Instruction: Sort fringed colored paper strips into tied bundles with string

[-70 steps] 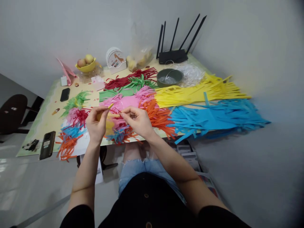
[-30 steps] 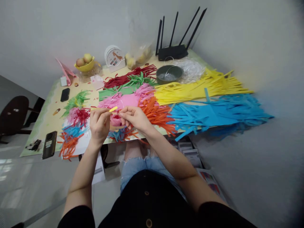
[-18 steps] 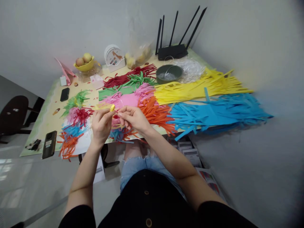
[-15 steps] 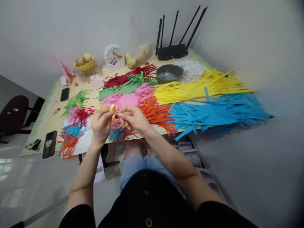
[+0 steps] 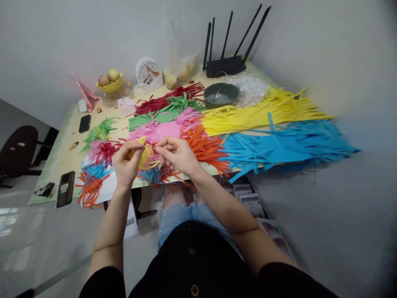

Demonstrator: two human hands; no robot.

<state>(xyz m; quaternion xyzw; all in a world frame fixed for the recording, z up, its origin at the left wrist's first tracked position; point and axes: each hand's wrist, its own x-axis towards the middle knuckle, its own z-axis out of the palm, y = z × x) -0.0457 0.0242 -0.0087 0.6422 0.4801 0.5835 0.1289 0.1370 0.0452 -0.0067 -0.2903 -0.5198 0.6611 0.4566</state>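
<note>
My left hand (image 5: 125,162) is closed in a pinch around a curled yellow paper strip (image 5: 142,151), held just above the table's near edge. My right hand (image 5: 176,153) is also pinched, its fingertips meeting the same yellow strip from the right. Both hands hover over a small heap of pink, blue and orange paper strips (image 5: 156,173). A fringed pink sheet (image 5: 164,130) lies right behind the hands.
Fringed sheets cover the table: orange (image 5: 204,149), blue (image 5: 279,145), yellow (image 5: 254,116), green (image 5: 161,118), red (image 5: 167,101). A green bowl (image 5: 221,96), router (image 5: 228,66), fruit bowl (image 5: 111,85), two phones (image 5: 84,123) (image 5: 64,188) and small paper tufts (image 5: 99,153) are also there. A chair (image 5: 17,149) stands left.
The yellow strip, earlier sticking out straight from my left fingers, is now curled up between both hands. My hands have drawn closer and dropped slightly.
</note>
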